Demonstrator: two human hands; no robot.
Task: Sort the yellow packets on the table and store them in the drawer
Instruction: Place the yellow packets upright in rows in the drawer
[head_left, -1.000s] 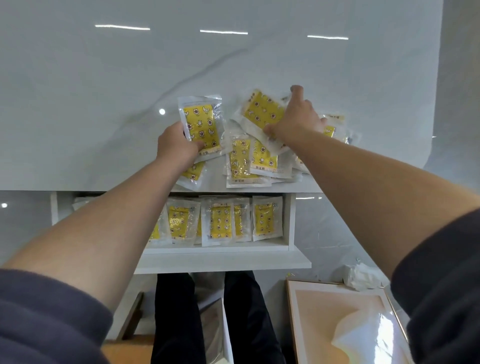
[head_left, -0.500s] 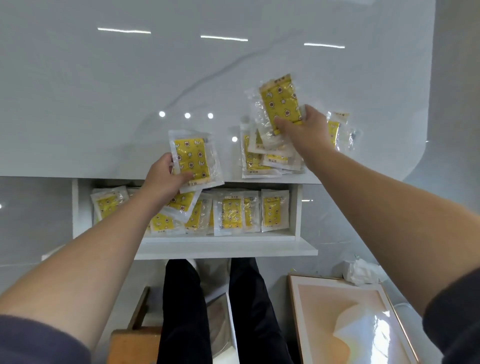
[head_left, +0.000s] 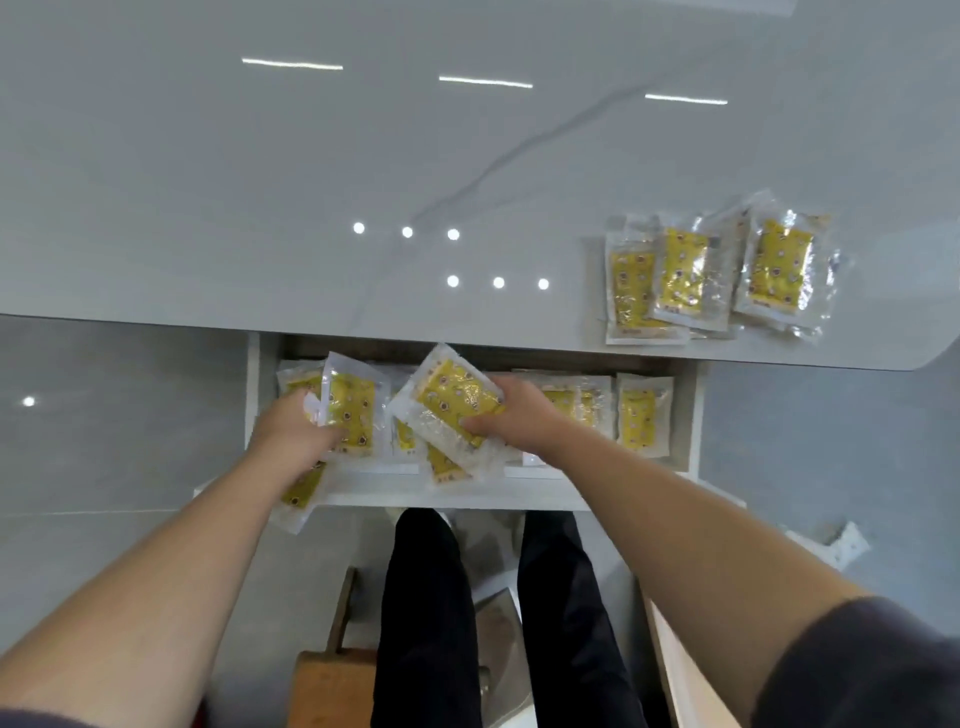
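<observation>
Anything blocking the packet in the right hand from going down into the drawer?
Nothing blocks it: the drawer is open. The packet in the right hand hangs over stored packets, so it would land on those.

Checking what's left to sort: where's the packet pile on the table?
Head view, right side: the packet pile lies on the table near its front edge, just beyond the right end of the open drawer.

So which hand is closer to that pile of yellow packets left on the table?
Right. The right hand, holding a clear-wrapped yellow packet over the white drawer, is below-left of the pile of yellow plastic packets; the left hand, gripping another packet, is further left.
</observation>
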